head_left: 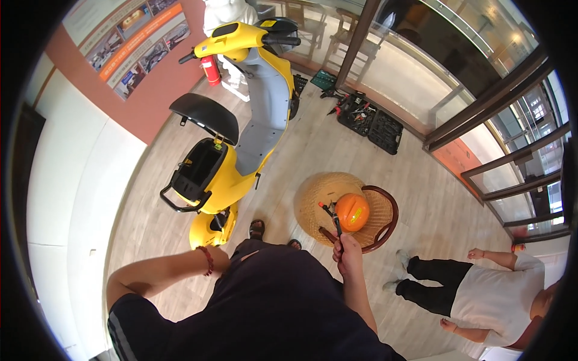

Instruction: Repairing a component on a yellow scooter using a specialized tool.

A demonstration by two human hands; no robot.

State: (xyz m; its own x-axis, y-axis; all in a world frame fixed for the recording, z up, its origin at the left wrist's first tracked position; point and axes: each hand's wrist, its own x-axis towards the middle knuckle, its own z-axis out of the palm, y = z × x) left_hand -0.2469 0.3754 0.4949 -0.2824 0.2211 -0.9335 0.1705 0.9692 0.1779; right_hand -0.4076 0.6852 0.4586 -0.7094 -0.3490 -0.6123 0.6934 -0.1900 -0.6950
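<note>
Tool: I am gripping it, right hand fingers wrapped snugly, presumably for control, pointing it far; left hand is resting beside shirt, finger spread I cannot tell.

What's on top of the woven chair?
An orange hard hat sits on the woven chair; what lies beneath it is hidden. The right hand and its red-tipped black tool also cover part.
</note>
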